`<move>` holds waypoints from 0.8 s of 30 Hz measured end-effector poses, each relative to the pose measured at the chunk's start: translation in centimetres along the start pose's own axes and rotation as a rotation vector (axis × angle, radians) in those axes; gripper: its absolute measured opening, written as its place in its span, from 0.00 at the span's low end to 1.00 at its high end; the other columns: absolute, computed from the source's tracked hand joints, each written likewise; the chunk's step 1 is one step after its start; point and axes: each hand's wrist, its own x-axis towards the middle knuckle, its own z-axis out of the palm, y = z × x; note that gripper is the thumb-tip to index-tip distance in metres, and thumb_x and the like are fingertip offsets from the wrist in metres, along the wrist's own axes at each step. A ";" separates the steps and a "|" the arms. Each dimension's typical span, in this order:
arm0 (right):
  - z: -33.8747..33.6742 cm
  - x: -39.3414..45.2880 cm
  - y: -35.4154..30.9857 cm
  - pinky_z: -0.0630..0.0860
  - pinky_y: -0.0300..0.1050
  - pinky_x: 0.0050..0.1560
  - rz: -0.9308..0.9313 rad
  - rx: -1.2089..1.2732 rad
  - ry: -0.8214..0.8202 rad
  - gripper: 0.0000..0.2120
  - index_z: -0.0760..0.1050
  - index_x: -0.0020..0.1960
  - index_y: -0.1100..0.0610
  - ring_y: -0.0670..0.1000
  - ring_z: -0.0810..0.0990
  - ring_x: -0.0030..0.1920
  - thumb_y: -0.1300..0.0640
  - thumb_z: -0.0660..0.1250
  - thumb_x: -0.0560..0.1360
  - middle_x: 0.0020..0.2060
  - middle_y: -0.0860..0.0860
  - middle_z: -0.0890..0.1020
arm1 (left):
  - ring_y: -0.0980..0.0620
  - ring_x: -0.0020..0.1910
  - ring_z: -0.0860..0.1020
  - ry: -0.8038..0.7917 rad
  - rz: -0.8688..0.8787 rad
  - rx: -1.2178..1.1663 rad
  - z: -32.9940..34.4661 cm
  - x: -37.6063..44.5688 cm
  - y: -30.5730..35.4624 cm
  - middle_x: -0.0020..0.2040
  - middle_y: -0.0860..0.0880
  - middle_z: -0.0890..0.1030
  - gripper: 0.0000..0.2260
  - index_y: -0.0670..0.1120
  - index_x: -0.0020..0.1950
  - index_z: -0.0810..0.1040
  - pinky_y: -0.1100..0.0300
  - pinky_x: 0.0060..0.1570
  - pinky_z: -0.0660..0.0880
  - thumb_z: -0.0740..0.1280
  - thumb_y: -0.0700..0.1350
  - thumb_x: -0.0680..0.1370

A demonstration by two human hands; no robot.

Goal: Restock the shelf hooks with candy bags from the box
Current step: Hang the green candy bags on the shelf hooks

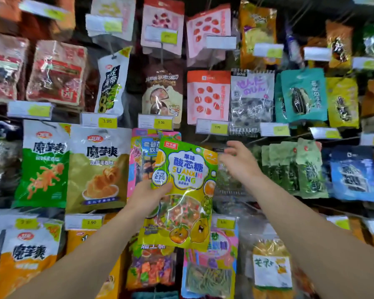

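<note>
Head view: a shelf wall of hanging snack bags fills the frame from edge to edge, row above row, with price tags clipped at the hook ends. The only open room is a dark gap in the middle right of the frame, behind the right hand, where a bare hook sticks out between the pink candy bags at centre and the green bags to the right. Every other hook around it carries bags, so the gap is hemmed in on both sides and from above by a price tag.

The left hand holds a green and yellow candy bag at centre frame, gripping its left edge near mid height, thumb on the front and the fingers hidden behind it. The bag stands nearly upright, tilted slightly to the right, its top overlapping the pink candy bags.

The right hand is just beside the bag's upper right corner, fingers loosely spread and blurred, holding nothing that can be seen, its fingertips near the bare hook.
</note>
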 end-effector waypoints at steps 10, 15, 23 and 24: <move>-0.9 6.4 0.3 0.70 0.41 0.49 -0.202 0.018 -0.040 0.31 0.67 0.72 0.49 0.49 0.76 0.56 0.60 0.71 0.72 0.58 0.47 0.76 | 0.54 0.55 0.70 0.147 -0.040 0.000 4.3 2.8 0.4 0.46 0.60 0.72 0.09 0.50 0.49 0.69 0.59 0.55 0.64 0.69 0.47 0.78; -1.4 8.3 0.7 0.78 0.46 0.53 -0.248 0.082 0.080 0.22 0.76 0.64 0.53 0.49 0.80 0.49 0.67 0.67 0.72 0.52 0.48 0.81 | 0.49 0.55 0.80 0.165 -0.058 0.017 5.5 3.7 0.3 0.47 0.54 0.84 0.04 0.50 0.46 0.82 0.55 0.55 0.68 0.72 0.49 0.76; -2.1 10.6 0.1 0.72 0.39 0.47 -0.415 0.014 0.206 0.06 0.83 0.50 0.56 0.45 0.78 0.43 0.63 0.69 0.75 0.43 0.48 0.83 | 0.56 0.46 0.74 0.204 -0.013 -0.053 7.6 4.4 2.5 0.41 0.61 0.73 0.08 0.53 0.41 0.74 0.62 0.51 0.65 0.69 0.46 0.78; -2.1 10.9 0.0 0.74 0.42 0.48 -0.421 0.018 0.217 0.06 0.83 0.49 0.56 0.46 0.78 0.43 0.62 0.69 0.74 0.42 0.48 0.83 | 0.59 0.42 0.71 0.212 -0.003 -0.080 7.9 4.2 3.1 0.39 0.60 0.71 0.11 0.53 0.39 0.71 0.63 0.50 0.63 0.69 0.46 0.79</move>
